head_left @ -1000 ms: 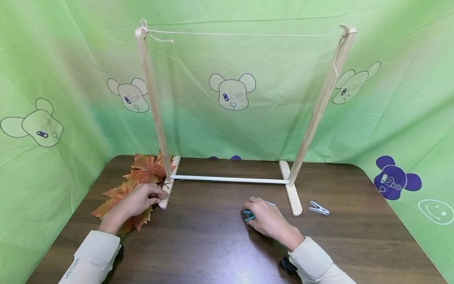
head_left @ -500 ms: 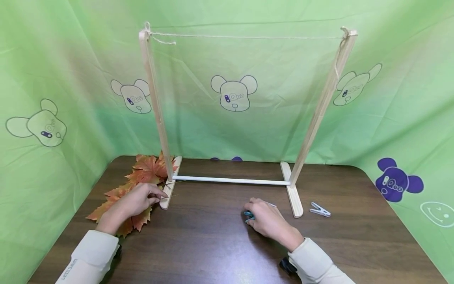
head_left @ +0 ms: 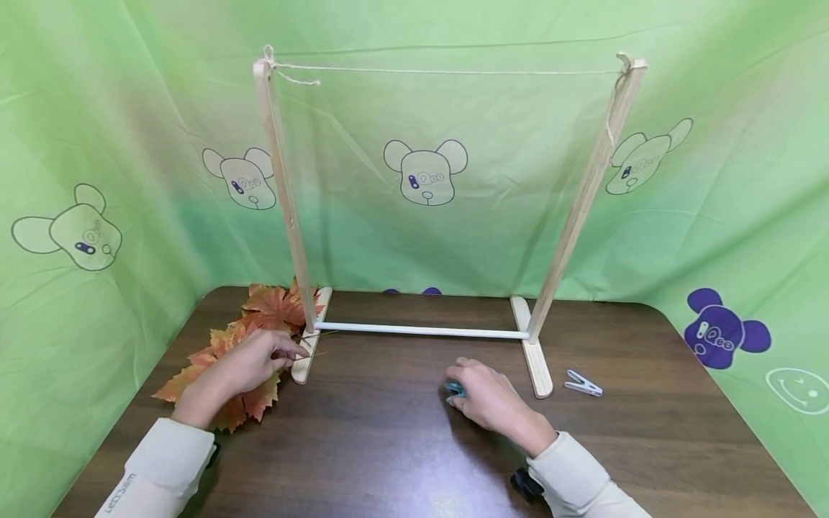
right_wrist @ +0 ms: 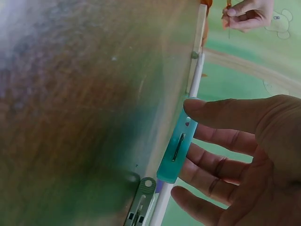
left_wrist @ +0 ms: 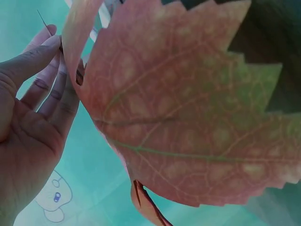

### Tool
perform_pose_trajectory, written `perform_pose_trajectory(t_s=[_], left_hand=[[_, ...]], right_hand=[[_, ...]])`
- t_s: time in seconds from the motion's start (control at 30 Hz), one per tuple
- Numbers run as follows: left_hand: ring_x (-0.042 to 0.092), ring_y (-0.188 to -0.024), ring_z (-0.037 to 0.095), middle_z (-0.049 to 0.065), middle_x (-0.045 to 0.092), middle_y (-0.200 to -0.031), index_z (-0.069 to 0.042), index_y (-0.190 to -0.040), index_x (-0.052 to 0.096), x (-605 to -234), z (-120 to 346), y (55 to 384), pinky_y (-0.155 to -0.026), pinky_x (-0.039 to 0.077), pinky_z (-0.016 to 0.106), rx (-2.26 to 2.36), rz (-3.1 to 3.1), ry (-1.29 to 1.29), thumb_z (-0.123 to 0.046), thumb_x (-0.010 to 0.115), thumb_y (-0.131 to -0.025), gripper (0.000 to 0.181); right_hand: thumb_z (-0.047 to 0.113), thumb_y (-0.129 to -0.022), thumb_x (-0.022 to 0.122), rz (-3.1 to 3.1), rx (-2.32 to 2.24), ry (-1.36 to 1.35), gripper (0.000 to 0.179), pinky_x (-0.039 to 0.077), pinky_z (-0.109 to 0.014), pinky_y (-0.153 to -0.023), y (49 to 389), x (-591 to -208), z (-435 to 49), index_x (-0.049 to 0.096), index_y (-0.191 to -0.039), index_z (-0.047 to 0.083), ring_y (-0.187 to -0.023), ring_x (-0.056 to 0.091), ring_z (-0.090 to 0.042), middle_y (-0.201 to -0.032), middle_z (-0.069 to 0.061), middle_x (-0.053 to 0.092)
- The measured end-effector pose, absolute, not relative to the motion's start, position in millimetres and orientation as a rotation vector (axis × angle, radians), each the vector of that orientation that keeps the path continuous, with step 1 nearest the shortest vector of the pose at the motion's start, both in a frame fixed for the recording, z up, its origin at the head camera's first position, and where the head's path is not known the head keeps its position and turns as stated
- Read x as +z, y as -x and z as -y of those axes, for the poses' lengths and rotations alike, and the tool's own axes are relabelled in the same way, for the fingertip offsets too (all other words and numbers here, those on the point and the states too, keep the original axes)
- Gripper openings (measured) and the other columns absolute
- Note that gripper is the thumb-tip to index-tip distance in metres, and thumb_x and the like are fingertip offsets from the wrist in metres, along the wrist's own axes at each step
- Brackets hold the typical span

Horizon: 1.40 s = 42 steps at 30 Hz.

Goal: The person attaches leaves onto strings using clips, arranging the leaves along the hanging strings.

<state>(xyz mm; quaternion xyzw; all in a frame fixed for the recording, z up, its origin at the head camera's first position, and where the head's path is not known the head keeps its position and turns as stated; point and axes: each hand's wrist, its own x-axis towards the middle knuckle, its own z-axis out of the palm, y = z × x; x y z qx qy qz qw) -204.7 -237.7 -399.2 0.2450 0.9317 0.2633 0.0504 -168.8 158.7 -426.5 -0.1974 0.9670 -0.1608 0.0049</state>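
Observation:
On the left of the table, artificial maple leaves [head_left: 223, 342] in orange and yellow-green lie beside the frame's left foot [head_left: 301, 368]. My left hand [head_left: 254, 362] is over them, pinching a thin stem [left_wrist: 43, 20] between thumb and fingers; a large leaf [left_wrist: 188, 103] fills much of the left wrist view. Near the table's middle, my right hand [head_left: 488, 396] holds a teal clothespin [right_wrist: 176, 148], with the thumb on one end and the fingers along its far side. A grey-green clothespin [right_wrist: 140, 205] lies close to it in the right wrist view.
A wooden frame stands at the back, with a left post [head_left: 281, 187], a right post [head_left: 586, 194], a white bottom rod [head_left: 421, 331] and a string [head_left: 447, 71] across the top. A pale clothespin [head_left: 583, 383] lies right of the right foot [head_left: 536, 367].
The head view has shifted slightly. My right fingers have closed a little on the teal clothespin, and the pale tip behind that hand is now hidden. My left hand keeps its pinch.

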Motion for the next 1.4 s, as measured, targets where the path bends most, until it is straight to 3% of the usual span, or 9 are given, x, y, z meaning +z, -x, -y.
perform_pose_trajectory(t_s=[0.5,0.73,1.07,1.3,1.4], left_hand=[[0.056,-0.073,0.009,0.010,0.076,-0.105,-0.003,-0.115,0.080,-387.6,231.4,204.0,-0.058,0.046,0.021,0.818,-2.822,-0.750,0.011,0.068,-0.094,0.028],[0.067,-0.083,0.013,0.010,0.075,-0.107,-0.003,-0.116,0.080,-381.6,228.0,203.6,-0.062,0.051,0.022,0.806,-2.822,-0.757,0.010,0.067,-0.095,0.028],[0.061,-0.074,0.011,0.014,0.075,-0.108,-0.004,-0.119,0.078,-369.6,217.9,200.3,-0.055,0.044,0.020,0.844,-2.798,-0.781,0.009,0.068,-0.095,0.029],[0.050,-0.063,0.004,0.007,0.077,-0.101,-0.004,-0.118,0.079,-363.4,210.4,199.1,-0.052,0.040,0.019,0.815,-2.831,-0.835,0.009,0.070,-0.093,0.029],[0.053,-0.066,0.004,0.006,0.076,-0.098,-0.003,-0.119,0.078,-360.8,208.4,200.4,-0.054,0.044,0.019,0.796,-2.846,-0.863,0.008,0.071,-0.093,0.029]], right_hand=[[0.006,-0.082,0.085,-3.055,-0.575,0.666,0.020,0.050,-0.036,-0.062,174.1,-416.5,-158.9,0.068,-0.090,0.012,-0.076,0.053,-0.013,-0.083,0.004,0.054],[0.007,-0.083,0.084,-3.042,-0.604,0.680,0.019,0.051,-0.033,-0.064,176.9,-413.1,-160.3,0.068,-0.092,0.012,-0.077,0.054,-0.012,-0.085,0.004,0.056],[0.006,-0.086,0.082,-3.021,-0.686,0.743,0.018,0.052,-0.032,-0.070,181.2,-399.8,-160.5,0.071,-0.101,0.008,-0.079,0.058,-0.012,-0.087,0.003,0.061],[0.004,-0.087,0.081,-3.044,-0.724,0.795,0.020,0.056,-0.035,-0.075,185.2,-392.8,-159.5,0.073,-0.106,0.004,-0.083,0.062,-0.015,-0.091,0.000,0.066],[0.003,-0.087,0.081,-3.065,-0.742,0.839,0.020,0.055,-0.035,-0.074,187.5,-389.3,-159.5,0.074,-0.106,0.004,-0.081,0.062,-0.015,-0.090,0.000,0.065]])
